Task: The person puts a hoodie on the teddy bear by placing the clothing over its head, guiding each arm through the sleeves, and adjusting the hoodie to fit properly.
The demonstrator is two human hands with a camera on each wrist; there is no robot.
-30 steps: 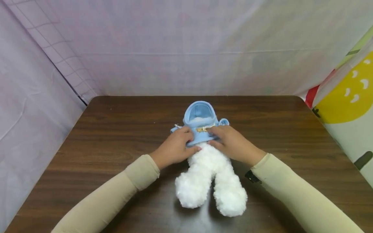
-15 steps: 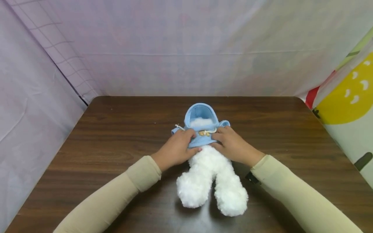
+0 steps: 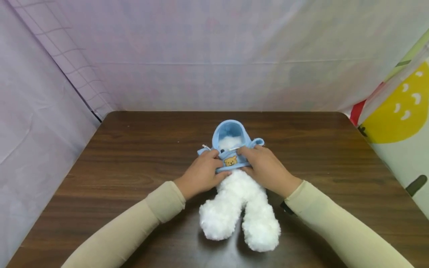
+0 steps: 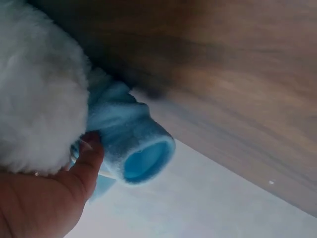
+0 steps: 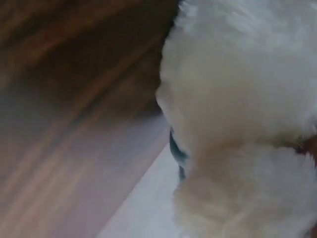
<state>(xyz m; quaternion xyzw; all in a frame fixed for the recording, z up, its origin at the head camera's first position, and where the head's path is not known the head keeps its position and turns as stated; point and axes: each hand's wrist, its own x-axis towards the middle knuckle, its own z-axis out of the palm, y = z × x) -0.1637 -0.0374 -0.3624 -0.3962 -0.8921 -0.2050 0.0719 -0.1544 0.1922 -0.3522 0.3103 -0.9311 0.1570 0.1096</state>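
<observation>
A white plush toy (image 3: pixel 241 190) lies on the table with its legs toward me. Its upper part is inside a small light-blue hoodie (image 3: pixel 222 169) with a yellow bear print and a white drawstring. White fur and a dark eye show at the hood opening. My left hand (image 3: pixel 202 172) pinches the hoodie's left side near the hem; the left wrist view has the thumb on the blue cloth beside an open sleeve (image 4: pixel 148 161). On the other side my right hand (image 3: pixel 268 169) grips the hoodie front, thumb near the hem. White fur (image 5: pixel 237 89) fills much of the right wrist view, hiding those fingers.
The brown wood-grain table (image 3: pixel 140 149) has its far edge just beyond the hood. Pale cloth (image 3: pixel 214 56) hangs behind it and along the left. At the right is a cloth with a yellow print (image 3: pixel 399 108).
The bear print has come into fuller view, lower on the front, and a dark eye has appeared below the hood opening. My right fingers have shifted left, and the plush legs slightly left.
</observation>
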